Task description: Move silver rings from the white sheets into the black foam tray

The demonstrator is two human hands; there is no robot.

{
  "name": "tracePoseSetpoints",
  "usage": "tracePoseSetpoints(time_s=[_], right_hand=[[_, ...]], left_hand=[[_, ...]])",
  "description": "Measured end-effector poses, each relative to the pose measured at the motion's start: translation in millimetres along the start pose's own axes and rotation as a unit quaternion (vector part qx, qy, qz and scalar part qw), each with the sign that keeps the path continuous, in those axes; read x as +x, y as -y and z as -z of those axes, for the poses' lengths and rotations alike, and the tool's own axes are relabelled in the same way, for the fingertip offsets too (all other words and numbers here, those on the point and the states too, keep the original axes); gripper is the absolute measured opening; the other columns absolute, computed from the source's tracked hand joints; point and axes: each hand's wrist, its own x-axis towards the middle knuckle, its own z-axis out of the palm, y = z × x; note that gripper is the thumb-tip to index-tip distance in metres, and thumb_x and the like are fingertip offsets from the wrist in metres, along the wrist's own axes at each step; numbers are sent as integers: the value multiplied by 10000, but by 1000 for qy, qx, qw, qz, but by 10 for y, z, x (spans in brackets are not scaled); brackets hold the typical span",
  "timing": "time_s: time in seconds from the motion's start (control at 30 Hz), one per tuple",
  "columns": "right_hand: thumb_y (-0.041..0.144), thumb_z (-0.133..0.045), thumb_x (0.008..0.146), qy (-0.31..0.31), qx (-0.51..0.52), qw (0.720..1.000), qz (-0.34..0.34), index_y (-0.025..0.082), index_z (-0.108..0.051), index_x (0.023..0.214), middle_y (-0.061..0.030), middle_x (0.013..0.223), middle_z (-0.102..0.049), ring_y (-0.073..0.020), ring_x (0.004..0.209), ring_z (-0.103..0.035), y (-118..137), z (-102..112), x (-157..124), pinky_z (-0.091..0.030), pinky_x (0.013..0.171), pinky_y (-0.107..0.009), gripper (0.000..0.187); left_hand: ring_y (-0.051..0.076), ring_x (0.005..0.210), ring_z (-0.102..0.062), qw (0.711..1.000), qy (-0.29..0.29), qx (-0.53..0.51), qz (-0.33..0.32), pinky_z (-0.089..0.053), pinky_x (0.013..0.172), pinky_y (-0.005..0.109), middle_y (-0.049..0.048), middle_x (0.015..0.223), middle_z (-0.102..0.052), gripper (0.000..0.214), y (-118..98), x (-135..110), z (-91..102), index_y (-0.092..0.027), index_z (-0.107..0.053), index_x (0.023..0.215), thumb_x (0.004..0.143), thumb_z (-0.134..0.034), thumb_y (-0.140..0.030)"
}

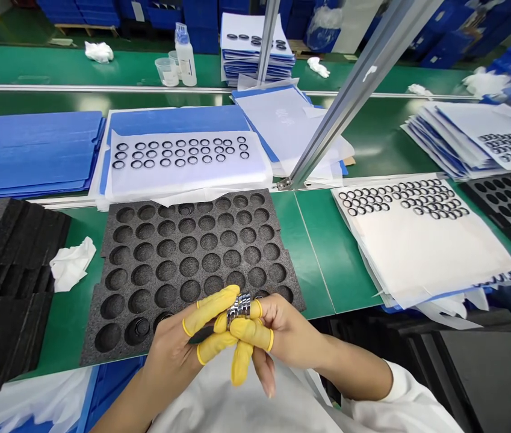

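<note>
A short stack of shiny metal rings [239,308] is pinched between my two hands, above the near edge of the foam tray. Yellow finger cots cover several fingertips. My left hand [187,334] closes on the stack from the left, while my right hand [282,331] grips its right side with thumb and fingers. Below them lies the dark grey foam tray [198,258] with rows of round pockets. A dark round part [141,328] sits in a near-left pocket, and another shows in the far row. My hands hide some of the near pockets.
Behind the tray, white paper [183,177] carries rows of black rings [165,162]. More rings lie on a paper stack [427,252] at right. Stacked foam trays [15,288] and a crumpled wipe [72,263] are at left. A metal post [354,96] rises behind the bench.
</note>
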Motion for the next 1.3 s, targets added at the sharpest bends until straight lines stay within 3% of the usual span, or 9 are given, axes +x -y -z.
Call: tracePoseSetpoints(time_s=[0.23,0.4,0.63,0.7,0.8,0.97,1.13,1.2,1.3], right_hand=[[693,-649,880,-17,-59,997,54,116,-658,813,5,608,-678,-27,325,-479,5,-30,-7,-377,389,-152,581],[706,-555,933,-5,-173,979,110,132,-673,807,-28,636,-697,-83,437,-607,5,7,-30,-475,476,-180,599],[683,-384,1023,24,-330,924,192,143,-754,832,-94,704,-774,-152,707,-739,31,156,-24,-571,704,-229,682],[659,-393,1034,34,-342,914,214,142,-751,794,-103,707,-777,-145,683,-723,55,180,-14,-562,679,-221,673],[624,-397,1050,53,-343,909,231,147,-746,770,-95,672,-764,-137,648,-703,91,196,-7,-547,646,-209,654],[524,-468,1061,50,-370,899,231,158,-713,766,-89,699,-773,-136,644,-708,115,211,-16,-537,648,-202,530],[365,-483,1075,49,-431,883,181,153,-705,896,-74,749,-779,-154,719,-741,185,182,-40,-525,660,-212,355],[417,-540,1052,65,-414,896,149,147,-700,1024,-66,778,-786,-168,760,-765,221,169,-42,-536,673,-218,315],[630,-539,993,151,-313,934,88,128,-640,1198,-81,860,-800,-164,739,-780,239,170,-28,-545,620,-207,552]], left_hand=[[218,867,-809,973,25,-189,132,-667,781,284,90,1084,-827,504,-51,2,-91,-333,-616,1445,949,-697,-362],[201,770,-789,945,5,-255,207,-653,714,261,78,933,-834,397,-118,81,-106,-290,-775,1239,856,-806,-385],[116,573,-634,939,-21,-233,251,-562,551,194,15,673,-746,336,-135,23,-94,-281,-829,1117,800,-858,-389],[130,634,-658,949,-42,-202,238,-580,603,200,8,688,-745,307,-137,1,-94,-286,-839,1080,790,-866,-384],[155,708,-715,965,-8,-172,195,-613,678,220,1,732,-773,390,-129,9,-60,-319,-806,1173,790,-866,-277],[153,830,-779,980,27,-130,148,-627,778,204,-6,1073,-832,560,-136,75,5,-418,-722,1290,813,-825,-144],[114,702,-752,995,-22,-66,70,-602,692,140,-44,879,-826,526,-176,128,-1,-402,-768,1221,761,-877,-171],[111,677,-741,997,-27,-53,48,-592,662,131,-31,869,-821,506,-181,144,-6,-375,-775,1218,765,-874,-170],[126,706,-746,998,-21,-43,47,-603,679,154,-8,906,-823,484,-177,152,-8,-357,-770,1235,796,-849,-167]])
